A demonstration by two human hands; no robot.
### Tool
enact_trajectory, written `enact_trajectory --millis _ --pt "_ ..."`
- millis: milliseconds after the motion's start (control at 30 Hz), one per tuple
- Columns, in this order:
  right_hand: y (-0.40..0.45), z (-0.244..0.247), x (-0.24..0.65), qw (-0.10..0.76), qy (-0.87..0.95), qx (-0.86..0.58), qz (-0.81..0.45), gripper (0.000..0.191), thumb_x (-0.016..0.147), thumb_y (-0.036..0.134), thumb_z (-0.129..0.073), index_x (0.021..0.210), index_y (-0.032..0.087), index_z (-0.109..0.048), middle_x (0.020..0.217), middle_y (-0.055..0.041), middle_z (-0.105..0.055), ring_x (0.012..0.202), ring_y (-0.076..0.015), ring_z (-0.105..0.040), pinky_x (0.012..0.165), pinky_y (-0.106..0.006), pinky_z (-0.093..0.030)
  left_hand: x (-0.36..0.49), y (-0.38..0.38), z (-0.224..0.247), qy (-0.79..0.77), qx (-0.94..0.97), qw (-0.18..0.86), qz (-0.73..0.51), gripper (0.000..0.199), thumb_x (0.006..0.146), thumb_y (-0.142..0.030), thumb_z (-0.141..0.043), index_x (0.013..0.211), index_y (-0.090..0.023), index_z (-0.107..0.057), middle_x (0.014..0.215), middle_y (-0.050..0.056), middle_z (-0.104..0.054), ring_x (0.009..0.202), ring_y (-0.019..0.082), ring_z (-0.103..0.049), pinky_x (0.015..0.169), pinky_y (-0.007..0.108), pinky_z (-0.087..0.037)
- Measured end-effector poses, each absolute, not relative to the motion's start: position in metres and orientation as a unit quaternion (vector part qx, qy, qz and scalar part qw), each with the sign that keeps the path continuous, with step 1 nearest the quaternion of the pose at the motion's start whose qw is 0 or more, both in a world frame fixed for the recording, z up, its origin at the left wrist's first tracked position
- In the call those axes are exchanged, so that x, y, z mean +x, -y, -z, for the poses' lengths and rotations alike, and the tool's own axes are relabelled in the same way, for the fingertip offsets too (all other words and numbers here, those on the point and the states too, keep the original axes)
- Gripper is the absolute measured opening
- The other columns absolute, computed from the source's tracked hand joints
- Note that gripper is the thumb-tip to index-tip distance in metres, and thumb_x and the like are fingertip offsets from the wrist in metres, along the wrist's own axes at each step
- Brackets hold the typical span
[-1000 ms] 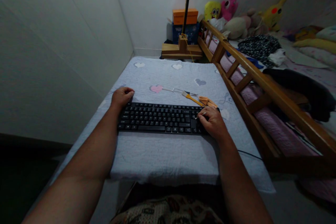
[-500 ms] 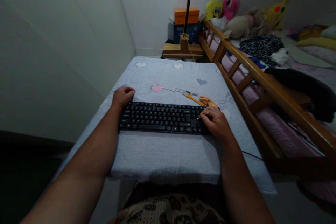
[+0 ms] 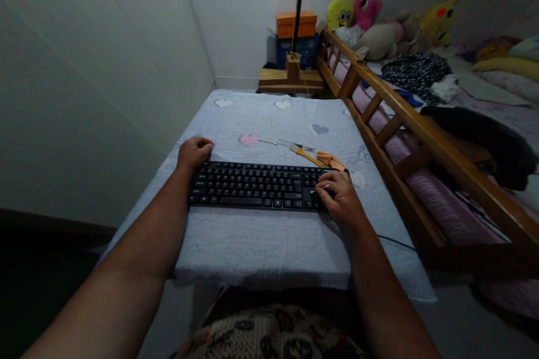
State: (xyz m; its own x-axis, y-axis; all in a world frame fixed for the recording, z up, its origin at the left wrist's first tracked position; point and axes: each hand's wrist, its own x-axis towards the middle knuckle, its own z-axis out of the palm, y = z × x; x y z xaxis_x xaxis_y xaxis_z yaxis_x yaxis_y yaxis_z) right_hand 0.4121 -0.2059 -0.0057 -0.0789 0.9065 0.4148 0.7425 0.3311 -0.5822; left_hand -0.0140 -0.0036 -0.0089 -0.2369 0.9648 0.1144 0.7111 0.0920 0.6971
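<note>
Though it's lettered, the keyboard [image 3: 248,185] seems illegible.

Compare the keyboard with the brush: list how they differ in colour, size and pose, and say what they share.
Colour: the keyboard is black, while the brush is yellow-handled.
Size: the keyboard is far larger than the brush.
Pose: the keyboard lies straight across, the brush slantwise.
Both lie on the pale cloth.

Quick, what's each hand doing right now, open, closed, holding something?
Left hand: fingers curled at the keyboard's left end; whether it grips anything can't be told.
Right hand: closed, holding a thin white stick.
</note>
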Motion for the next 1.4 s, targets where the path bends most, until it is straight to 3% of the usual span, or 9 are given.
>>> enact_trajectory --millis 700,1400 --pt "0.2081 0.0112 0.4079 0.378 0.744 -0.54 -0.106 0.021 0.099 0.019 -0.069 0.081 0.026 -0.077 0.101 -0.0077 -0.078 0.108 -0.0307 -0.066 0.104 -0.053 -0.05 -0.0124 0.0024 0.0109 -0.705 0.586 0.193 -0.35 0.017 0.071 -0.03 -0.067 0.079 -0.022 -0.079 0.086 0.005 -0.082 0.096 0.027 -0.078 0.093 0.033 -0.062" --pt "0.2048 0.0143 0.4078 0.386 0.738 -0.549 -0.073 0.022 0.102 0.02 -0.066 0.085 0.027 -0.078 0.101 -0.0083 -0.078 0.108 -0.0311 -0.067 0.103 -0.054 -0.05 -0.0144 -0.0015 0.0156 -0.706 0.582 0.198 -0.351 0.017 0.071 -0.028 -0.067 0.08 -0.022 -0.079 0.087 0.005 -0.082 0.094 0.027 -0.078 0.095 0.034 -0.061"
